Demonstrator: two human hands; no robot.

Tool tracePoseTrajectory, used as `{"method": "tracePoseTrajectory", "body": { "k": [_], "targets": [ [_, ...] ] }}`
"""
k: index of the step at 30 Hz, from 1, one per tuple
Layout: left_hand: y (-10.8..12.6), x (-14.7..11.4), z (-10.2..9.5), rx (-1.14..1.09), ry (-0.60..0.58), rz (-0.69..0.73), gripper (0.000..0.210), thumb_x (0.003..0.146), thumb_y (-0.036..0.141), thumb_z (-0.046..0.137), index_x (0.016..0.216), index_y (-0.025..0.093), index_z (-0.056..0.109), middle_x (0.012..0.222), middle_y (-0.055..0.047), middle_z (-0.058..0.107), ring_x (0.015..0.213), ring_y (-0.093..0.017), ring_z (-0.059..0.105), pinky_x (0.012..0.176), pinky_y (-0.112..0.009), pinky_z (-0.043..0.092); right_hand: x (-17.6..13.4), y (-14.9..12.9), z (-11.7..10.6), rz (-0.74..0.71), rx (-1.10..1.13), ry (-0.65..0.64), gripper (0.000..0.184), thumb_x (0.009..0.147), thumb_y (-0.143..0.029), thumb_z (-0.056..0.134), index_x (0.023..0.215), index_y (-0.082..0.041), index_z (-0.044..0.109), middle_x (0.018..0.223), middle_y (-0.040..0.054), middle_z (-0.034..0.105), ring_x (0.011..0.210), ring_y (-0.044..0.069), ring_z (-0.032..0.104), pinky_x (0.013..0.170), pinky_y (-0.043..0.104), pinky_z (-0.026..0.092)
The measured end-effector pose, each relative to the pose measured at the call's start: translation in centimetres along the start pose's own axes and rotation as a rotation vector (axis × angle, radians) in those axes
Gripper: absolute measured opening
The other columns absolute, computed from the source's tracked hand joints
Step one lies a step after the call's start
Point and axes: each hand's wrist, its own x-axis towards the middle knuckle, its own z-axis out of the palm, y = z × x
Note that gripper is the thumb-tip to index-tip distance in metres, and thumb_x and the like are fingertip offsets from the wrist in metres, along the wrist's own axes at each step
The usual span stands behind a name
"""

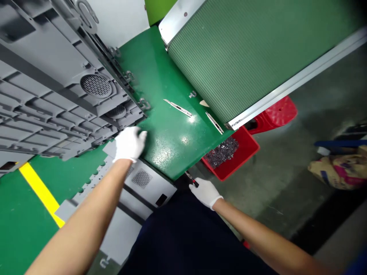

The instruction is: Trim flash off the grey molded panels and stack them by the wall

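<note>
"So, head cam: where's the grey ribbed moulded-plastic panel [63,72] re: the white-gloved L hand [130,144]?"

"Up-left of its fingers, edge right beside 'em. Thumb's spread; can't tell if they're gripping. Long axis unclear, frame cuts it off."

"And the flat grey plastic panel [156,187]?"

"Below, partly under the bare L forearm [100,202]; L hand's nearer."

"White-gloved R hand [205,192]?"

"Fingers wrapped round a small metal-nosed, red-and-black-handled tool [192,179], axis slanting up-left, tip nr the glossy green tabletop [169,133]."
</note>
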Motion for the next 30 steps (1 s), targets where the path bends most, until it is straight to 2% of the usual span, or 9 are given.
{"method": "tracePoseTrajectory", "body": {
  "k": [1, 3, 5, 9, 12, 15, 20, 23, 30],
  "targets": [
    [-2.7, 0.6, -0.2, 0.114, -0.030, -0.039, 0.052, 0.097, 0.054, 0.035, 0.114, 0.015, 0.065, 0.116, -0.019, 0.066, 0.108, -0.034, 0.060, 0.090, -0.046, 0.044, 0.1, -0.9, -0.3, -0.026, -0.009, 0.001, 0.026, 0.094, -0.045, 0.050, 0.088, -0.023, 0.062, 0.087, 0.0054, 0.074, 0.082, 0.021, 0.068, 0.068, 0.029, 0.037],
    [-6.6, 1.0, -0.3, 0.269, -0.089, 0.018, 0.051, 0.098, 0.051, 0.030, 0.098, 0.017, 0.068, 0.109, -0.019, 0.068, 0.107, -0.035, 0.059, 0.087, -0.045, 0.043, 0.5, -2.9, -1.2, -0.085, -0.014, -0.001, 0.029, 0.096, -0.047, 0.048, 0.087, -0.022, 0.062, 0.085, 0.0053, 0.074, 0.080, 0.020, 0.067, 0.066, 0.030, 0.034],
    [-8.1, 0.8, 0.0, 0.320, -0.130, 0.099, 0.052, 0.098, 0.050, 0.027, 0.090, 0.018, 0.067, 0.103, -0.017, 0.068, 0.106, -0.034, 0.059, 0.085, -0.042, 0.043, 1.2, -5.0, -2.1, -0.146, -0.003, -0.008, 0.035, 0.097, -0.050, 0.045, 0.087, -0.022, 0.063, 0.086, 0.0061, 0.074, 0.080, 0.020, 0.066, 0.065, 0.030, 0.033],
    [-7.0, -0.4, 0.1, 0.120, -0.260, 0.240, 0.053, 0.100, 0.052, 0.026, 0.093, 0.020, 0.067, 0.092, -0.009, 0.071, 0.086, -0.024, 0.063, 0.083, -0.035, 0.043, 2.6, -8.4, -3.4, -0.233, 0.017, -0.022, 0.050, 0.098, -0.062, 0.037, 0.089, -0.021, 0.064, 0.088, 0.0083, 0.073, 0.082, 0.023, 0.066, 0.065, 0.030, 0.034],
    [-6.7, -0.6, 0.0, -0.070, -0.314, 0.377, 0.049, 0.099, 0.053, 0.031, 0.104, 0.023, 0.070, 0.105, -0.005, 0.073, 0.096, -0.020, 0.063, 0.091, -0.030, 0.043, 3.6, -10.0, -3.6, -0.278, 0.008, -0.046, 0.064, 0.097, -0.072, 0.027, 0.092, -0.021, 0.065, 0.090, 0.0107, 0.073, 0.084, 0.025, 0.066, 0.069, 0.031, 0.037],
    [-7.5, 0.7, 0.3, -0.078, -0.352, 0.242, 0.047, 0.094, 0.059, 0.041, 0.103, 0.025, 0.072, 0.108, -0.004, 0.073, 0.100, -0.022, 0.063, 0.090, -0.031, 0.043, 4.9, -11.6, -3.4, -0.287, -0.013, -0.080, 0.075, 0.094, -0.077, 0.019, 0.095, -0.019, 0.066, 0.095, 0.0136, 0.074, 0.089, 0.027, 0.068, 0.074, 0.033, 0.042],
    [-7.7, 3.5, 1.4, -0.111, -0.611, -0.030, 0.052, 0.085, 0.069, 0.050, 0.080, 0.022, 0.072, 0.077, -0.003, 0.071, 0.070, -0.018, 0.059, 0.069, -0.029, 0.044, 7.4, -14.7, -2.9, -0.289, 0.007, -0.100, 0.083, 0.093, -0.078, 0.013, 0.101, -0.017, 0.068, 0.101, 0.0167, 0.074, 0.095, 0.030, 0.069, 0.079, 0.037, 0.047],
    [-7.3, 4.1, 1.8, -0.041, -0.629, -0.061, 0.050, 0.082, 0.067, 0.054, 0.076, 0.021, 0.072, 0.072, -0.004, 0.069, 0.065, -0.018, 0.056, 0.067, -0.030, 0.043, 8.4, -16.6, -2.5, -0.268, 0.003, -0.119, 0.087, 0.091, -0.080, 0.011, 0.104, -0.015, 0.068, 0.103, 0.0181, 0.074, 0.097, 0.031, 0.069, 0.081, 0.039, 0.048],
    [-8.2, 3.5, 1.1, -0.228, -0.659, -0.002, 0.049, 0.079, 0.067, 0.056, 0.079, 0.020, 0.071, 0.075, -0.002, 0.068, 0.066, -0.016, 0.054, 0.066, -0.029, 0.042, 8.6, -19.2, -1.9, -0.289, 0.016, -0.117, 0.088, 0.090, -0.080, 0.012, 0.105, -0.015, 0.069, 0.104, 0.0188, 0.074, 0.100, 0.033, 0.069, 0.084, 0.041, 0.051]
  ]
}}
